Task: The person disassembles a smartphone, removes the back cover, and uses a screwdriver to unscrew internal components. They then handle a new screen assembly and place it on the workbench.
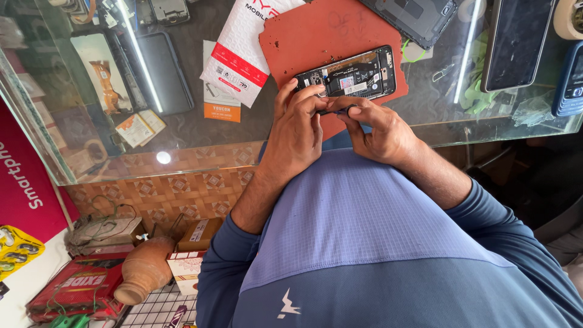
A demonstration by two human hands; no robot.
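Note:
An opened black phone, its back off and the circuit board showing, lies on a red rubber mat on a glass counter. My left hand grips the phone's left end, its fingertips on the board near the camera corner. My right hand is at the phone's near edge, thumb and fingers pinched on something small and dark that I cannot make out. Both hands touch each other in front of my blue shirt.
A white padded envelope and an orange card lie left of the mat. Other phones, a phone shell, a blue keypad phone and a tape roll lie around. A clay pot and boxes sit below.

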